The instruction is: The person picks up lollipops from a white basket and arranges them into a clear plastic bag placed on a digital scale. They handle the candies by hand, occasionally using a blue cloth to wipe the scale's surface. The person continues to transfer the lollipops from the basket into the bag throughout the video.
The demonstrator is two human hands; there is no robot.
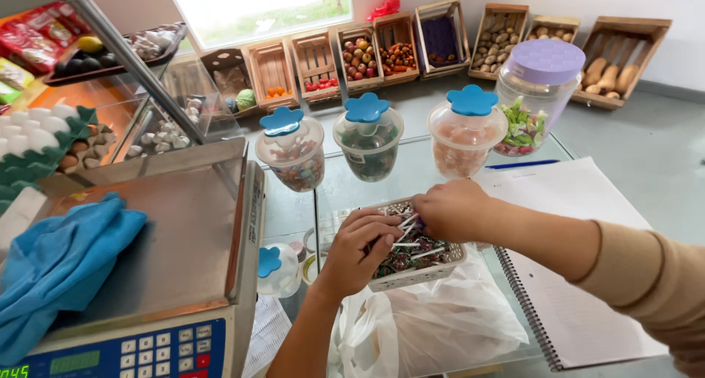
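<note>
Both hands worked inside the basket (411, 277) of lollipops (411, 249) — left hand (360, 249) curled over them, right hand (449, 211) pinching white sticks (405, 227) between its fingertips.

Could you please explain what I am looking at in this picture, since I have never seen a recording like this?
There is no machine: the single picture comes from a camera worn on a person's head, looking down at their own bare hands over a glass counter.

Both hands are in a small white basket full of lollipops. The left hand rests among them, and the right hand pinches several lollipop sticks.

Around them lie a clear plastic bag, an open spiral notebook with a blue pen above it, three candy tubs with blue flower lids and a big jar with a purple lid. On the left stands a weighing scale with a blue cloth on it. Wooden crates of produce line the floor beyond.
</note>
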